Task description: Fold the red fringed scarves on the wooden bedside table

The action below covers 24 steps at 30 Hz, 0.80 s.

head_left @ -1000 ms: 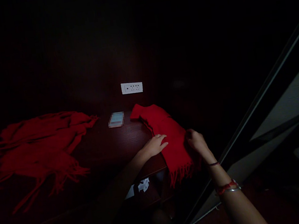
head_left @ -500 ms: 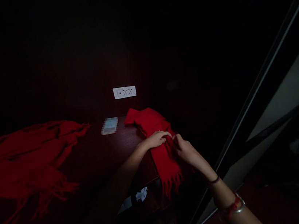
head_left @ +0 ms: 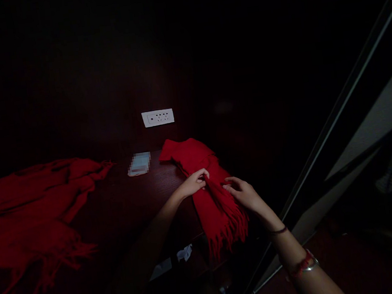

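Observation:
A red fringed scarf (head_left: 197,154) lies in folded layers on the dark wooden surface (head_left: 141,197), its fringe hanging over the front edge. My left hand (head_left: 194,183) pinches a fold of it near the middle, thumb and fingers closed on the cloth. At the scarf's right side, my right hand (head_left: 243,193) has its thumb and fingers apart, the tips close to the fabric. Whether those tips touch the cloth is hard to make out. Bracelets circle my right wrist and forearm.
More red fringed cloth (head_left: 37,201) lies spread at the left. Between the two red pieces is a pixelated flat item (head_left: 139,164), below a white wall socket (head_left: 158,117). A slanted metal-edged frame (head_left: 337,121) stands on the right. White crumpled paper (head_left: 184,253) shows beneath the surface.
My left hand has drawn a fold of the scarf leftward. My right hand has loosened its fingers and moved slightly away to the right. More fringe shows at the front.

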Tool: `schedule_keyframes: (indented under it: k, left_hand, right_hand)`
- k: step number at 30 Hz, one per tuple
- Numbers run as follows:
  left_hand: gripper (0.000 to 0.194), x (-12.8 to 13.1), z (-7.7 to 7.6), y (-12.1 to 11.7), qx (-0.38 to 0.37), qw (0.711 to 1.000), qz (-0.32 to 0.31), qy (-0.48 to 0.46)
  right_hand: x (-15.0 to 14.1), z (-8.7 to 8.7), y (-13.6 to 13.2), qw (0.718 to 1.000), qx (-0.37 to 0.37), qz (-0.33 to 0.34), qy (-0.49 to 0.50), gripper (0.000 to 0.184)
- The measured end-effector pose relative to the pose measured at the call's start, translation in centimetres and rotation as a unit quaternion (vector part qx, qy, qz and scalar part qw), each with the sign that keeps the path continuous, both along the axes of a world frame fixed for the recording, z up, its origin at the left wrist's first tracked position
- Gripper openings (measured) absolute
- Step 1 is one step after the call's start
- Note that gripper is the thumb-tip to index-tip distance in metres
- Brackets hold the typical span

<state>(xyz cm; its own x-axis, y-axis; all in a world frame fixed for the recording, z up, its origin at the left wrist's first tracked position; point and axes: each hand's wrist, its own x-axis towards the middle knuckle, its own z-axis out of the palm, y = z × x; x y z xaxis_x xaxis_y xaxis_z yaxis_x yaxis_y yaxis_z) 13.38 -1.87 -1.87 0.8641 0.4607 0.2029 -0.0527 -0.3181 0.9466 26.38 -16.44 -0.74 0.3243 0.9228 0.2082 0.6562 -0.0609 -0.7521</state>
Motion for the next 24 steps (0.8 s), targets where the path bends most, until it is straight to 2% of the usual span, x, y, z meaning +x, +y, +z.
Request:
schedule_keyframes:
  k: [4,9,11,13,18,20,22,24]
  left_hand:
    - [0.018,0.1,0.1,-0.1,0.009,1.0,0.002,-0.007]
    - [0.015,0.4,-0.2,0.2,0.064,0.998,0.017,-0.001]
    - [0.011,0.6,-0.3,0.3,0.095,0.995,0.013,0.009]
    - [0.01,0.7,-0.2,0.4,0.115,0.993,0.005,0.019]
    - [0.009,0.8,0.4,0.4,0.109,0.994,0.0,0.029]
    - [0.01,0.8,0.7,0.5,0.099,0.994,-0.002,0.039]
    - [0.011,0.8,1.0,0.7,0.109,0.993,-0.003,0.054]
    - [0.013,1.0,1.4,0.8,0.155,0.985,0.007,0.069]
  right_hand:
    - [-0.7,0.1,0.0,0.999,-0.002,0.05,-0.007,0.044]
    - [-1.3,1.6,-1.6,0.997,-0.041,0.003,-0.059,0.033]
    - [-1.2,1.9,-2.0,0.996,-0.059,-0.006,-0.063,0.038]
    - [-0.9,1.9,-2.1,0.995,-0.071,-0.026,-0.069,0.04]
    - [0.1,1.4,-2.6,0.988,-0.06,-0.107,-0.097,0.025]
    - [0.2,1.3,-3.2,0.985,-0.046,-0.13,-0.102,0.029]
    - [0.2,1.3,-4.0,0.982,-0.059,-0.137,-0.118,0.037]
    - [0.0,1.2,-4.5,0.975,-0.105,-0.117,-0.158,0.035]
